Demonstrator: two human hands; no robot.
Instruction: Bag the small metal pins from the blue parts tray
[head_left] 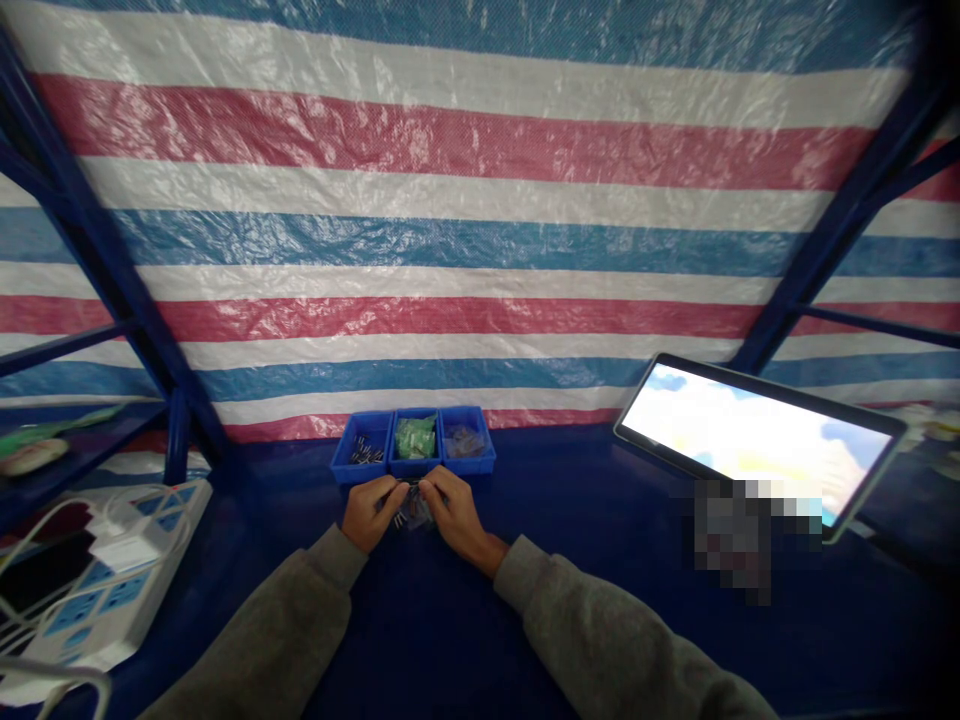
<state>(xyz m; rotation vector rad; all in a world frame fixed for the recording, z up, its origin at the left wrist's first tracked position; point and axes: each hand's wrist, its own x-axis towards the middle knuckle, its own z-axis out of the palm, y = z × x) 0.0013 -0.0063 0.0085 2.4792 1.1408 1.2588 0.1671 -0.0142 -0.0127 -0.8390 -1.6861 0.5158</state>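
Observation:
My left hand (pixel 369 512) and my right hand (pixel 454 510) meet just in front of the blue bins, thumbs and fingers pinched. Something small seems held at the fingertips of both, too small to name. Under and between them lies a little pile of small metallic and clear parts (pixel 414 512) on the dark blue table. The left bin (pixel 341 464) holds several small dark and silvery pieces (pixel 366 451). Green pieces (pixel 415 438) fill the middle bin (pixel 413 467). Clear or greyish plastic pieces (pixel 463 441) lie in the right bin (pixel 477 465).
A tablet-like screen (pixel 750 435) leans at the right, a blurred-out patch before it. On the left sits a white power strip (pixel 142 600) with a plugged charger (pixel 129 540) and cables. Blue metal posts (pixel 112 250) and a striped plastic sheet (pixel 465 235) close off the back.

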